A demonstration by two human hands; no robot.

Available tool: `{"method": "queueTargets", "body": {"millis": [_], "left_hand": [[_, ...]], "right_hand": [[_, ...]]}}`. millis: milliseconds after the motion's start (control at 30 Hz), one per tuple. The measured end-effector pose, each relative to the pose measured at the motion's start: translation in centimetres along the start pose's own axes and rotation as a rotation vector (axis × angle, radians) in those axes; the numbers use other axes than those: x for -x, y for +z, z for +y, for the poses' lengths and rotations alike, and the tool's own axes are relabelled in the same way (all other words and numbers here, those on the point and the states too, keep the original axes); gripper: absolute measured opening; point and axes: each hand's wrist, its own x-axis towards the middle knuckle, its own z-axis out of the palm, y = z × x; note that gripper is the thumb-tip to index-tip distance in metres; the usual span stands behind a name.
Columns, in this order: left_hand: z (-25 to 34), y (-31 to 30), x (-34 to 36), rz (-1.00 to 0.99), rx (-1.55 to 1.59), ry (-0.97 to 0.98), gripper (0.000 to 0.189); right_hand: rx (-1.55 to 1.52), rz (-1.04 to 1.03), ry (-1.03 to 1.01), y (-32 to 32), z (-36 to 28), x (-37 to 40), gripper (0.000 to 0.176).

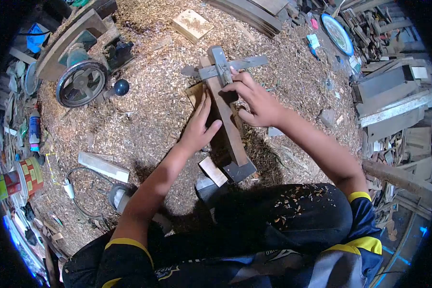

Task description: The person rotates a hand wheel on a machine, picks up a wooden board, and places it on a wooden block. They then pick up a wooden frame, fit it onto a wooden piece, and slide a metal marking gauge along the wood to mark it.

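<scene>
A long brown wooden beam [232, 137] slants in front of me, its near end on a dark block [240, 171]. Across its far end lies a grey crosspiece [249, 62], with a round-ended grey bar [218, 56] running over it lengthwise. My left hand [197, 128] lies along the beam's left side, fingers straight and together, thumb apart, holding nothing. From the right, my right hand [258, 102] bends its fingers over the grey bar's near end, the index finger reaching toward the crosspiece. Its thumb sits lower, beside the beam. The fingertips' exact contact is partly hidden.
Wood shavings cover the ground [149, 125]. A pale block [193, 25] lies at the far side, a machine with a handwheel [82, 83] at left. Near my legs are a small wood offcut [212, 172] and a longer one [103, 166]. Stacked boards [393, 96] line the right.
</scene>
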Motion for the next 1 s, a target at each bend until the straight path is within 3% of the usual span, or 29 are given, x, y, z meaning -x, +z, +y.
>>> {"method": "queueTargets", "body": {"millis": [67,133,267,400,467,533,667,767,1000], "left_hand": [[0.1,0.5,0.1,0.015,0.021,-0.013,0.097],[0.0,0.9,-0.1,0.060,0.013,0.045,0.100],[0.0,1.2,0.1,0.052,-0.020,0.025,0.101],[1.3,2.1,-0.1,0.044,-0.038,0.056,0.099],[1.4,2.8,0.2,0.062,0.077,-0.043,0.094],[1.7,3.0,0.0,0.056,0.066,-0.031,0.092],[1.4,3.7,0.3,0.067,0.077,-0.070,0.096],[1.4,4.5,0.4,0.077,0.157,-0.112,0.094],[1.2,6.7,1.5,0.134,0.156,-0.260,0.083]], "right_hand": [[-0.026,0.047,0.001,1.3,0.1,0.0,0.059],[-0.132,0.273,0.115,2.5,-0.2,-0.8,0.052],[-0.154,0.459,0.300,2.8,-1.3,-2.8,0.054],[0.053,0.598,0.213,4.3,0.4,-4.2,0.047],[-0.041,0.620,0.245,4.8,0.2,-4.9,0.041],[0.269,0.614,0.271,4.8,-0.2,-5.4,0.032],[0.124,0.576,0.291,5.2,0.8,-6.2,0.033],[0.113,0.443,0.385,4.4,0.9,-6.8,0.060],[0.147,0.490,0.329,5.8,1.2,-6.5,0.078]]}}
